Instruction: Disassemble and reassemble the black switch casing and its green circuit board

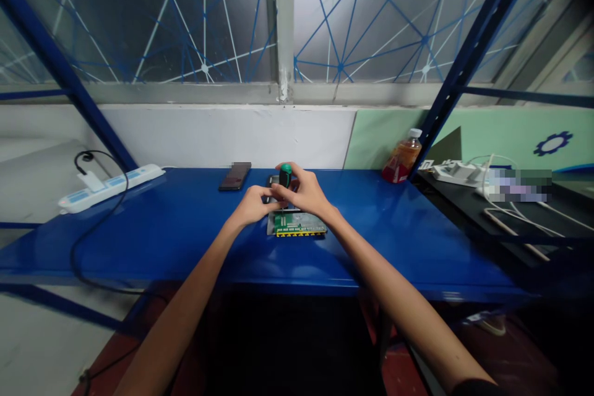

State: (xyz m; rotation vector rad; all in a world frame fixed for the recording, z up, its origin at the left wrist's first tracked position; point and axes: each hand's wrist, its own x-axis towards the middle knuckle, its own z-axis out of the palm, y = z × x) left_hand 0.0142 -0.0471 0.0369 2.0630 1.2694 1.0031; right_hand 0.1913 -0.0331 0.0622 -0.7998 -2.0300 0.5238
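Observation:
In the head view, my right hand [309, 190] is closed around a screwdriver [285, 174] with a green and black handle. The screwdriver stands upright, its tip hidden behind my fingers. My left hand [255, 203] is pinched close beside the screwdriver's shaft; what lies between its fingertips is hidden. Below both hands, a green circuit board [297, 223] with a yellow strip along its near edge lies on the table. Grey metal shows around the board, and my hands cover its far part. A dark object [270, 181] peeks out behind my left fingers.
A phone [235, 176] lies on the blue table [185, 229], left of my hands. Further left is a white power strip [111, 189] with a black cable [99, 229] hanging over the front edge. A drink bottle [401, 158] stands at the back right, near a blue post [457, 80].

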